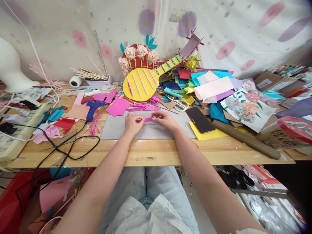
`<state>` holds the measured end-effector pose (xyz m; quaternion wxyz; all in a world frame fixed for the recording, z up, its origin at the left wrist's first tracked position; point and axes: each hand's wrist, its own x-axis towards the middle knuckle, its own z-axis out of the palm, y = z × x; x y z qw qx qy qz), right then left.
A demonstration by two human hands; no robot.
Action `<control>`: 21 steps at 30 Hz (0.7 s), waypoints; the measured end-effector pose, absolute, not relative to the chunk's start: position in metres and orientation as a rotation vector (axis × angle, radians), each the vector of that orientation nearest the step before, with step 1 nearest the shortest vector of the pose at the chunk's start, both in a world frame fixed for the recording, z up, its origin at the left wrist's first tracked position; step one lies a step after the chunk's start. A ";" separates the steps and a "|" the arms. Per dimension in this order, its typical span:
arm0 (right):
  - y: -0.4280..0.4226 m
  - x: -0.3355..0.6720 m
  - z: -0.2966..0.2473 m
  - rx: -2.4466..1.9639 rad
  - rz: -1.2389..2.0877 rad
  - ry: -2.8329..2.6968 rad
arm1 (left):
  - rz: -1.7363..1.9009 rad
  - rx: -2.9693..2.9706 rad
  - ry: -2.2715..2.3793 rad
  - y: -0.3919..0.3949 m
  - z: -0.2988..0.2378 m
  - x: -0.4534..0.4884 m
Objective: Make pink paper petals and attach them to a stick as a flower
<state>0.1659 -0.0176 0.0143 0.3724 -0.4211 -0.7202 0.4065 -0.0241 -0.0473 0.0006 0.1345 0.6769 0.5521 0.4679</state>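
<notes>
Between my two hands stretches a narrow magenta strip, probably paper or thin foam. My left hand pinches its left end with thumb and fingertips. At the other end, my right hand grips it the same way, with the fingers partly covering it. Both hands are just above the grey cutting mat. Behind them lie pink cut pieces, a small crumpled pink rosette and scissors.
A yellow paper instrument leans at the back. To the left are a blue glue gun, its black cord and a power strip. At right lie a phone, a wooden stick and stacked coloured sheets.
</notes>
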 end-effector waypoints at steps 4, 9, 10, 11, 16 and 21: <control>-0.015 0.151 0.003 -1.088 1.052 -1.851 | 1.330 2.044 1.586 -0.046 0.000 -0.019; -0.012 0.153 0.000 -1.080 1.030 -1.851 | 1.334 2.025 1.564 -0.046 0.001 -0.017; -0.012 0.155 0.000 -1.080 1.023 -1.848 | 1.333 2.016 1.567 -0.046 0.001 -0.018; -0.011 0.157 0.000 -1.081 1.018 -1.844 | 1.333 2.009 1.573 -0.046 0.002 -0.019; -0.011 0.167 0.007 -1.101 1.012 -1.823 | 1.289 2.036 1.600 -0.046 0.003 -0.030; -0.014 0.172 0.013 -1.103 1.046 -1.787 | 1.200 2.098 1.577 -0.047 0.003 -0.039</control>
